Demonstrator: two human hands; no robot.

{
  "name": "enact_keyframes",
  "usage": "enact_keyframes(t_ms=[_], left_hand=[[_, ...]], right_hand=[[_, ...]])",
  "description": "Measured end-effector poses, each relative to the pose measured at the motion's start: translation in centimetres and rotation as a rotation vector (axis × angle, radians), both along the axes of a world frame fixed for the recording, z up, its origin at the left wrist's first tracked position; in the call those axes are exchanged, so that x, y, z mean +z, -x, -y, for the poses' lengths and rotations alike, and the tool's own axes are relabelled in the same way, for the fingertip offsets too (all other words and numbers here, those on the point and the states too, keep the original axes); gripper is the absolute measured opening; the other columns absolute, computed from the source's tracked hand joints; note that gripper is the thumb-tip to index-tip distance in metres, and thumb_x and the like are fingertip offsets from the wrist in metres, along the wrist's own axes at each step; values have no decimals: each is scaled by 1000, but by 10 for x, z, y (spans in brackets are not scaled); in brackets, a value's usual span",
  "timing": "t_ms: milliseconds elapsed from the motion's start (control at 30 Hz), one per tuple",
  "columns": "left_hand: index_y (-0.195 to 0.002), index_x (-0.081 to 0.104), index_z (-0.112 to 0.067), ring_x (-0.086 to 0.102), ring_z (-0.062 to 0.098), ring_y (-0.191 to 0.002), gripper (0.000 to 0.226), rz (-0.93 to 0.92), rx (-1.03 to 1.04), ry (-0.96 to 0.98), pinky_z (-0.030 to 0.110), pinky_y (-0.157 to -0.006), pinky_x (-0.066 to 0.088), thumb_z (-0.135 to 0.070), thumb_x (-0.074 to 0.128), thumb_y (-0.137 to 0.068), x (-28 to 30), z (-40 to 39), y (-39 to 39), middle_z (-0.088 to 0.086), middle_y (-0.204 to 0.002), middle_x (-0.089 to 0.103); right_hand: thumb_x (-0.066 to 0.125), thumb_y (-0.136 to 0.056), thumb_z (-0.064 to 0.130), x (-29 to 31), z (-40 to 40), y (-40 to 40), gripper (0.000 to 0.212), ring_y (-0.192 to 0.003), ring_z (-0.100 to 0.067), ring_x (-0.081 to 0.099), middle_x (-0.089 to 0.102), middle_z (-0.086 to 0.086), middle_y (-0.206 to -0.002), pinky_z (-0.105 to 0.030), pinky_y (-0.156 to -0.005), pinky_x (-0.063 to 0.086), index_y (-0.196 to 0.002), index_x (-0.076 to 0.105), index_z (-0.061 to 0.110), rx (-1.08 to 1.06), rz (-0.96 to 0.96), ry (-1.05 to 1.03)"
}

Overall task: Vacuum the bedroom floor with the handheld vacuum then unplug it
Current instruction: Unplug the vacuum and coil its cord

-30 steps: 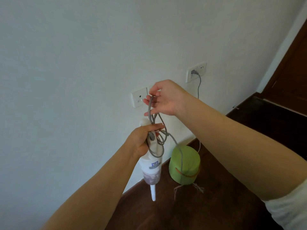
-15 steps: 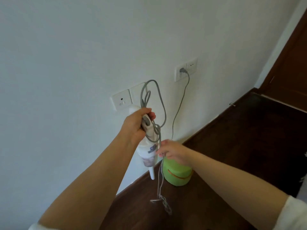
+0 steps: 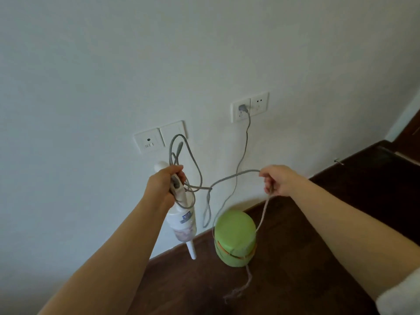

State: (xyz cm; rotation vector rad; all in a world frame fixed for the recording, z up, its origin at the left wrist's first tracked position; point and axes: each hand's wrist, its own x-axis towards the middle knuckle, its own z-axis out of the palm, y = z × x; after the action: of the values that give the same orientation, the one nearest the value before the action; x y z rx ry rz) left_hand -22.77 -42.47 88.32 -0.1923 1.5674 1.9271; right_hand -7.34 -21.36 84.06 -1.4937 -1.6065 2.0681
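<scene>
1. A white handheld vacuum [image 3: 180, 214] with a clear dust cup is held nozzle-down before the pale wall [image 3: 204, 53], its handle gripped by the left hand [image 3: 164, 186], whose fingers are curled round it together with several loops of the grey power cord [image 3: 229, 177].
2. A stretch of that cord is pinched by the right hand [image 3: 276, 180], thumb and fingers closed on it, out to the right of the vacuum; the two hands are held well apart.
3. The cord's grey plug [image 3: 242, 108] is seen seated in the left half of a white double wall socket [image 3: 250, 106], from which the cord is draped down towards the floor.
4. A round green lidded container [image 3: 235, 237] is stood on the dark wooden floor [image 3: 306, 258] close to the skirting, below and between the hands; a pale frayed string [image 3: 241, 289] is trailed from it towards the near side.
5. Open floor is shown to the right, bounded far right by a dark wooden door frame [image 3: 409, 130], cut off at the picture's edge.
6. Two white wall plates [image 3: 160, 138] are partly covered by cord loops; their markings are too small to be read.
</scene>
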Motion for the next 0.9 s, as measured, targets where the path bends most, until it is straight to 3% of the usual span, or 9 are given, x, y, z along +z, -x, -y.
enact_keyframes(t_ms=[167, 233, 300, 367, 467, 567, 667, 800, 900], left_hand=[[-62, 69, -8, 54, 12, -62, 21, -94, -133, 49, 23, -63, 46, -6, 67, -82, -8, -26, -14, 1, -62, 70], [-55, 74, -13, 56, 12, -67, 24, -132, -232, 52, 24, -67, 47, -12, 71, -79, -5, -38, -17, 2, -76, 72], [-65, 74, -13, 57, 11, -65, 12, -145, -292, 32, 24, -67, 47, -12, 74, -76, 3, -52, -15, 3, -82, 73], [-73, 70, -10, 56, 10, -60, 4, -128, -329, 2, 22, -63, 46, -10, 72, -77, 15, -67, -6, 3, -77, 73], [-72, 64, -8, 54, 11, -54, 11, -75, -305, -5, 21, -58, 45, -6, 64, -83, 28, -87, 12, 2, -60, 69], [-70, 61, -7, 52, 13, -52, 17, -36, -265, 12, 20, -56, 44, -6, 60, -87, 28, -110, 23, 2, -50, 65], [-68, 60, -5, 51, 9, -42, 19, -2, -255, 32, 18, -51, 44, -5, 60, -87, 20, -130, 24, 3, -47, 64], [-68, 61, -3, 51, 14, -55, 16, 36, -135, 60, 23, -60, 42, -6, 66, -83, 12, -153, 31, 5, -48, 65], [-69, 60, -2, 60, 13, -46, 16, 32, -57, 63, 25, -61, 45, -6, 67, -83, 8, -168, 33, 6, -48, 63]], right_hand=[[41, -93, 5, 86, 6, 57, 15, -64, -26, 51, 45, -15, -75, -44, -68, 49, -79, 44, 5, -51, -452, 293], [45, -93, 7, 108, 20, 79, 9, -74, -30, 55, 46, -19, -88, -49, -77, 46, -85, 46, 3, 28, -529, 327], [46, -94, 8, 121, 30, 100, 8, -81, -33, 55, 44, -18, -103, -52, -84, 41, -89, 47, 2, 119, -547, 331], [45, -94, 8, 128, 31, 119, 8, -92, -35, 55, 44, -17, -106, -50, -89, 40, -89, 47, 2, 191, -535, 325], [41, -96, 7, 129, 16, 136, 12, -102, -39, 57, 54, -21, -90, -44, -88, 46, -87, 47, 3, 292, -545, 304], [39, -97, 5, 117, -16, 140, 11, -74, -29, 66, 63, -19, -82, -35, -64, 57, -90, 47, 4, 296, -493, 193], [42, -96, 7, 86, -61, 137, 12, -57, -21, 63, 64, -12, -73, -25, -48, 54, -105, 49, 3, 171, -303, -36], [42, -96, 11, 46, -136, 141, 13, -58, -18, 51, 56, -8, -72, -24, -53, 43, -104, 50, 5, 48, -88, -247], [45, -96, 24, 30, -180, 157, 26, -73, -22, 50, 58, -14, -98, -26, -62, 37, -113, 54, 7, 100, -3, -423]])
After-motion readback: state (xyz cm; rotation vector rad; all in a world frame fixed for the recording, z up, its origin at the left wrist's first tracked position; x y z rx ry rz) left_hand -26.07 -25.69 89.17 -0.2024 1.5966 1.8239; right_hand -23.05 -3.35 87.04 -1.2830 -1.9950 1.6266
